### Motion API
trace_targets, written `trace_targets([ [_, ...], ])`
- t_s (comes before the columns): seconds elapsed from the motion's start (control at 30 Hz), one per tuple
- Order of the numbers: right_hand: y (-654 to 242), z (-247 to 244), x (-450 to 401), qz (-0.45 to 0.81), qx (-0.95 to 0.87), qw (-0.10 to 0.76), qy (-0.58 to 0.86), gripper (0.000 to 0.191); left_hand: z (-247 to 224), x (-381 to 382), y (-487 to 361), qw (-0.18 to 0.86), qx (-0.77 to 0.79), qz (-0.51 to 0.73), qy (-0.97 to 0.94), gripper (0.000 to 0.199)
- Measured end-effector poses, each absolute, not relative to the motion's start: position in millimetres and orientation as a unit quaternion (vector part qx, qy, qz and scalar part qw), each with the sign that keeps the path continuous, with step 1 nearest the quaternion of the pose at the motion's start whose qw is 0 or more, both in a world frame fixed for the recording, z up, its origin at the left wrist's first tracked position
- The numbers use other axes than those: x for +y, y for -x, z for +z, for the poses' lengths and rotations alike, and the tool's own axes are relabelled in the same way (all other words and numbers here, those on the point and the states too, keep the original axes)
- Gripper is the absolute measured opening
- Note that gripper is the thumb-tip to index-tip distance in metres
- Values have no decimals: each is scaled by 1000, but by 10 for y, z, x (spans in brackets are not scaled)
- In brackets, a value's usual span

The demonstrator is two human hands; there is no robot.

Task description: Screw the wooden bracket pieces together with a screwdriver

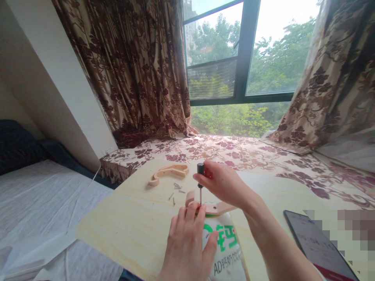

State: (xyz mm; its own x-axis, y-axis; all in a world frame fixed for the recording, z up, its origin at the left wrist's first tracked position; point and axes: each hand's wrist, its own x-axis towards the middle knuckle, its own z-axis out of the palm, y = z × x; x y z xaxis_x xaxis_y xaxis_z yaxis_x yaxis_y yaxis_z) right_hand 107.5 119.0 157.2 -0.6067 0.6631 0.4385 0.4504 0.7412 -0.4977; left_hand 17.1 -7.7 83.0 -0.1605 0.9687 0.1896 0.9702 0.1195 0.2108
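Observation:
My right hand (215, 177) is closed round the black handle of a screwdriver (200, 170), held upright with its shaft pointing down. The tip meets a light wooden piece (217, 208) that has a dark hole in it. Fingertips of my left hand (187, 238) press on the wooden piece beside the tip, the thumb spread apart. Under both lies a white packet (224, 253) with green lettering. Several screws (177, 186) are scattered on the pale table (123, 218), near a second curved wooden piece (170, 171).
A phone (318, 244) lies at the table's right side. Behind the table is a ledge with flowered cloth (228, 150), below a window and curtains (146, 70). A bed (43, 203) with a grey cover stands at the left.

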Motion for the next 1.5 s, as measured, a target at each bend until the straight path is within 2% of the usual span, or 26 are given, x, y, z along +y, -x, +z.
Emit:
trace_targets([
  [0.23, -1097, 1600, 1168, 207, -890, 308, 264, 20, 854, -72, -182, -11, -756, -138, 640, 53],
  [0.43, -1084, 1567, 1230, 171, -873, 318, 329, 26, 863, -73, -180, -11, -752, -140, 644, 52],
  [0.63, -1127, 1623, 1189, 224, -891, 310, 245, 13, 887, -67, -192, -10, -756, -138, 640, 53],
  [0.87, -1103, 1576, 1243, 181, -873, 324, 315, 26, 858, -76, -179, -2, -749, -143, 647, 51],
  [1.03, -1119, 1612, 1184, 215, -889, 312, 258, 14, 825, -72, -179, 7, -751, -143, 645, 51],
  [1.3, -1085, 1595, 1190, 173, -882, 319, 301, 23, 873, -69, -181, 7, -745, -151, 650, 50],
  [1.5, -1086, 1631, 1133, 204, -893, 314, 250, 16, 887, -65, -202, -2, -753, -147, 641, 51],
])
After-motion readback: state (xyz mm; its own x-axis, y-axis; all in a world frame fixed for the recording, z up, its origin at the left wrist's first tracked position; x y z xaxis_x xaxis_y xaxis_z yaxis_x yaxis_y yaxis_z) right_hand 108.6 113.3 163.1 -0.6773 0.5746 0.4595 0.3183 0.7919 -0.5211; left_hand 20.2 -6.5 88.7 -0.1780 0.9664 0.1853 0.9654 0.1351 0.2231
